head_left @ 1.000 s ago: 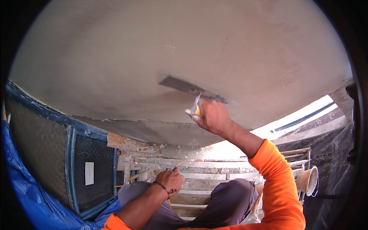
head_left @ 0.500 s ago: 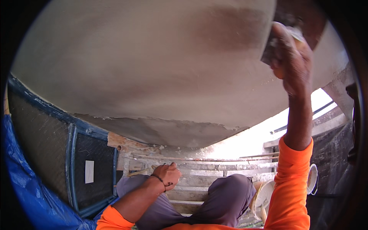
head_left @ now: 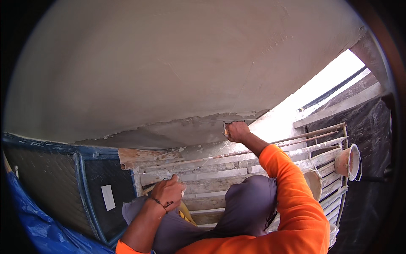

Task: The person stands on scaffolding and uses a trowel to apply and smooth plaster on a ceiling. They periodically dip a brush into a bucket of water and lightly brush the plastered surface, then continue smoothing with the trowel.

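Note:
My right hand (head_left: pixel 237 131) is closed round the handle of a plastering trowel (head_left: pixel 226 129). Only a bit of the trowel shows; its blade is seen nearly edge-on at the lower strip of the plastered surface (head_left: pixel 169 80). That surface is smooth grey over most of its width. Along its lower side runs a ragged plaster edge (head_left: pixel 186 120), with a darker, rougher strip (head_left: pixel 169 133) beneath. Above my left knee, my left hand (head_left: pixel 170 189) is held with curled fingers. Whatever may be in those fingers is too small to make out.
Plaster-splashed slats and poles (head_left: pixel 207 186) form the platform under me. An orange-pink bucket (head_left: pixel 348 163) hangs at its right end; a pale bucket (head_left: pixel 314 183) is partly behind my right arm. Left are a blue frame (head_left: pixel 80 182) with dark panels and a blue tarp (head_left: pixel 38 220).
My right hand has come down and left with the trowel, from high on the plastered surface to its lower edge. The view has shifted; my left hand stays near my left knee.

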